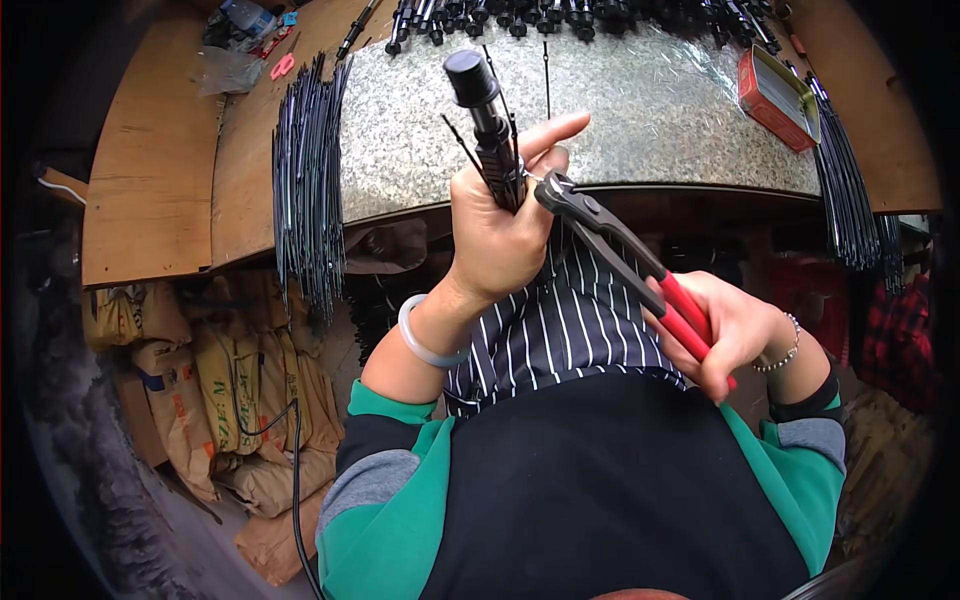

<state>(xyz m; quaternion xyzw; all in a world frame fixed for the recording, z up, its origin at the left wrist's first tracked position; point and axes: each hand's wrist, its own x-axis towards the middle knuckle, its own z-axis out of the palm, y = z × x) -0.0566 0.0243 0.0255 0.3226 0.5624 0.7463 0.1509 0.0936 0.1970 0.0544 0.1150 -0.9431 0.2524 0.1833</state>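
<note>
A black, rod-like assembly [492, 130] with a thick ribbed cap stands tilted in the left hand [500, 235], its capped end above the fist. The left fingers wrap around its lower part, with one finger stretched out to the right. A few thin dark stems rise beside the assembly, close to that hand.

The right hand [728, 320] grips the red handles of a pair of black-headed pincers [615, 238]. Their head reaches up to the left hand's thumb, beside a short pale strand; whether the jaws bite on it cannot be told.

Just beyond the hands lies the speckled worktop [640, 120]. To the left of the left hand, a bundle of thin black rods [308, 180] hangs over the edge; a similar bundle [848, 185] hangs beyond the right hand, beside a red open tin [778, 98]. Farthest ahead of both hands, black-and-silver pieces [500, 15] lie in a row. Below and left of the left hand are tan sacks [225, 385].
</note>
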